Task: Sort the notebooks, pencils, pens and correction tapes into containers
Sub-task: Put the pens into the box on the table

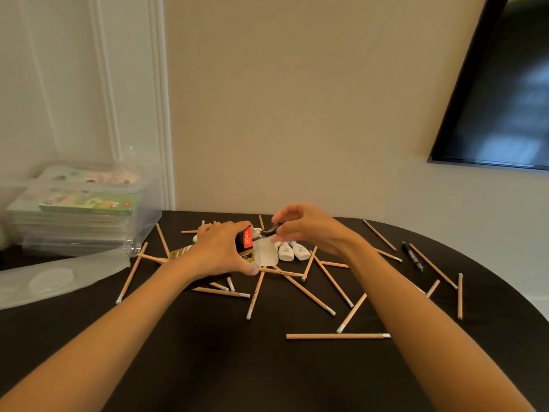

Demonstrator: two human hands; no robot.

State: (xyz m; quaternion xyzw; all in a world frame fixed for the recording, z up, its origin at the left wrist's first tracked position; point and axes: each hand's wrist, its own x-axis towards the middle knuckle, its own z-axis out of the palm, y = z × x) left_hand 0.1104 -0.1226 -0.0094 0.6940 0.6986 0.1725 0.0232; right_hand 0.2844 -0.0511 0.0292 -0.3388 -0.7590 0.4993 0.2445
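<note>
A person's right hand pinches a black pen between thumb and fingertips at the open mouth of a red, black and gold pen box. The left hand grips the box around its body, tilted with the open end up. The box's white flap hangs open just below the pinched pen.

Directly under the right hand, two white correction tapes lie side by side on the dark table, just beside the flap. Wooden pencils with white eraser tips are scattered all around both hands, several crossing one another beneath the box and others fanned out toward the person. Well to the right of the grip, a second black pen lies on the table between two pencils.

Far to the left of the left hand stands a clear plastic container with a stack of colourfully printed notebooks inside. Its clear lid lies flat on the table in front of it. On the wall above and to the right hangs a dark screen.
</note>
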